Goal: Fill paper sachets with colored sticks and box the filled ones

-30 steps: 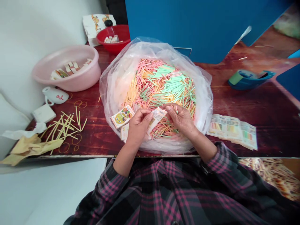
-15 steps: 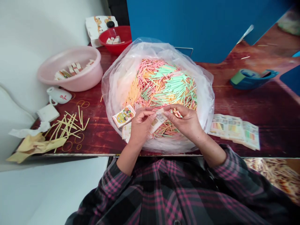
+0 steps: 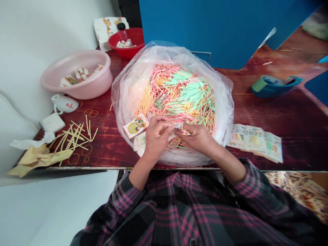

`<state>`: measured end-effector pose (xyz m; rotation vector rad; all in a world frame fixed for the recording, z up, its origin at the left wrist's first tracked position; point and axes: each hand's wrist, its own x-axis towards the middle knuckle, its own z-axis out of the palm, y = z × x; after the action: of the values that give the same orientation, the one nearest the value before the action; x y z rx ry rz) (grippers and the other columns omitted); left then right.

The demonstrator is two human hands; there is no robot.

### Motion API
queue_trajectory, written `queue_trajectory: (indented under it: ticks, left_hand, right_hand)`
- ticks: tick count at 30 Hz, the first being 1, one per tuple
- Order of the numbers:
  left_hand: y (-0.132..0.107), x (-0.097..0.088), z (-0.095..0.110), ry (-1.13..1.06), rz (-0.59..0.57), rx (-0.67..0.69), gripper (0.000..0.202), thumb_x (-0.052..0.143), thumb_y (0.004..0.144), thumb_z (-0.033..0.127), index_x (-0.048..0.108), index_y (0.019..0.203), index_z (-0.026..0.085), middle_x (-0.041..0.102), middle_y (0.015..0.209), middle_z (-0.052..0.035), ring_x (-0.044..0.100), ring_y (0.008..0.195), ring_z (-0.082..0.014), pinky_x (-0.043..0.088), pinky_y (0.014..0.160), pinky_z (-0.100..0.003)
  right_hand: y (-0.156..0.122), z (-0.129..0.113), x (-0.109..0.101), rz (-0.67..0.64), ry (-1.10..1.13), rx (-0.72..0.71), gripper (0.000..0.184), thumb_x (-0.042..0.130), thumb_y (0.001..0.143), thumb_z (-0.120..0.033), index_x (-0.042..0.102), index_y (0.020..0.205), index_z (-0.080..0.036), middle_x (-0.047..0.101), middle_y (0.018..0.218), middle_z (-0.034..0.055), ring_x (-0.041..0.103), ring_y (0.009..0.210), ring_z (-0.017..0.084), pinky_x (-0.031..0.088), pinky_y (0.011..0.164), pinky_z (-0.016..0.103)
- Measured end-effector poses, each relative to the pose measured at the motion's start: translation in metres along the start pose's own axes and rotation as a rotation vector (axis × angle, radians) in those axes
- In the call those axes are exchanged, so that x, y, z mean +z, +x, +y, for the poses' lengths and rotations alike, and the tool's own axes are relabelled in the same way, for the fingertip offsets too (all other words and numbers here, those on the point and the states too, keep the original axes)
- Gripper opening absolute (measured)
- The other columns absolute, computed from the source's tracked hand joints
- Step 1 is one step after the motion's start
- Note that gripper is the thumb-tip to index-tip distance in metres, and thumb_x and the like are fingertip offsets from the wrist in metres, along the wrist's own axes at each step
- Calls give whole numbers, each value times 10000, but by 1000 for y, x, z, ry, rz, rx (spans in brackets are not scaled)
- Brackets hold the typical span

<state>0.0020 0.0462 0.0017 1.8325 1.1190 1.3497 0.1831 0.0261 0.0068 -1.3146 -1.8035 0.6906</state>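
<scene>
A big clear plastic bag point(image 3: 128, 89) full of pink, orange and green sticks point(image 3: 179, 92) stands on the dark red table point(image 3: 256, 109). Over its near edge my left hand point(image 3: 155, 136) is closed on a small printed paper packet point(image 3: 176, 126). My right hand point(image 3: 197, 136) meets it from the right, pinching the packet's open end with a few sticks in its fingers. More packets point(image 3: 135, 126) lie just left of my left hand, on the bag's rim.
A pink basin point(image 3: 77, 73) and a red bowl point(image 3: 125, 37) with small packets sit at the back left. Near them are a white cup point(image 3: 64, 103), loose yellow sticks point(image 3: 74, 136) and crumpled paper point(image 3: 38, 155). Flat packets point(image 3: 256, 141) lie right; a blue tape dispenser point(image 3: 274, 85) behind.
My two hands have drawn closer together over the bag's near edge. The packet, earlier standing out between them, is now mostly covered by my fingers.
</scene>
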Motion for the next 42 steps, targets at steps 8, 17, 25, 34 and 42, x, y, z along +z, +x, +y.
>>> queue_trajectory:
  ticks: [8,17,25,34,42]
  left_hand:
    - [3,6,-2,-331,85,-275,83,787,804,294,742,805,225,683,939,-12,639,915,-156,517,891,-329]
    - [-4,24,3,-809,-9,-656,256,878,716,412,753,857,238,771,1036,-1,710,961,-159,550,959,-368]
    - [-9,33,13,-864,8,-685,268,900,696,406,763,843,229,769,1172,-19,709,1068,-179,539,1006,-379]
    - [-14,35,11,-902,-6,-708,307,896,716,420,761,925,240,777,1111,-15,715,1073,-202,536,996,-386]
    - [-10,35,19,-961,58,-731,299,937,646,392,743,767,200,751,1120,-4,664,885,-134,526,855,-303]
  right_hand:
    - [5,-6,-18,195,308,161,329,659,901,-550,742,857,-235,637,604,-13,581,546,162,472,568,306]
    - [29,-33,-29,454,496,44,602,226,1007,-749,599,1006,-276,759,940,75,757,1010,246,599,855,448]
    - [31,-55,-2,605,403,28,549,111,1061,-623,533,1066,-272,743,946,82,755,1105,247,609,914,463]
    - [10,-57,11,604,423,-142,277,295,1072,-450,506,961,-309,739,887,56,763,1067,272,550,1039,551]
    - [13,-46,14,644,615,-127,321,427,1064,-508,591,896,-290,757,757,-23,796,934,217,536,1107,506]
